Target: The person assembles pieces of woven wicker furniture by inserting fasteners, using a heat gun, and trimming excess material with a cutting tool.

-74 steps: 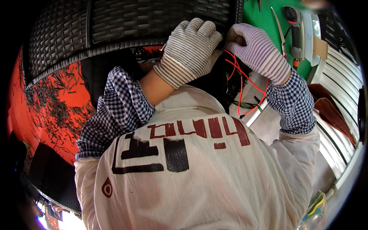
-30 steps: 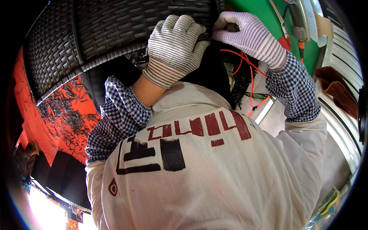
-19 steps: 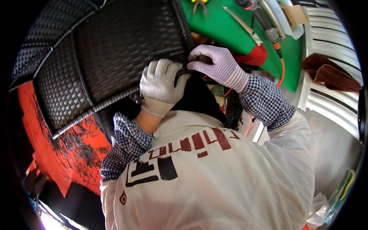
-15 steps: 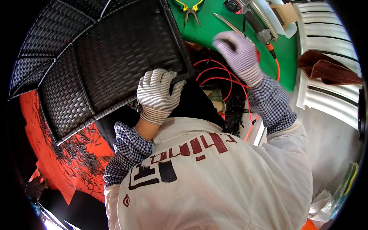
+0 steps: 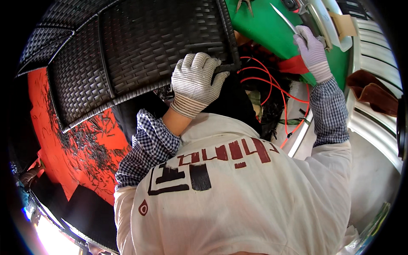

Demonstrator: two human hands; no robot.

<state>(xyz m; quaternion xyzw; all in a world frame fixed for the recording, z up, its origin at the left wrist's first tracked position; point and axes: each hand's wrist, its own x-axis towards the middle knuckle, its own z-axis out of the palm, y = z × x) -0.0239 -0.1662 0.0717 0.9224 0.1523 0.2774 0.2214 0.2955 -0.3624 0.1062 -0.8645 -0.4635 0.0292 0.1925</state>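
a: two gloved hands, split apart. the left hand curls over the near corner of the black woven panel, gripping its edge, likely to steady it.

b: and the right hand?

a: up on the green mat, closed around what may be a slim blade; blurred there. red cord loops between the hands, crowding that gap; open red floor lies left.
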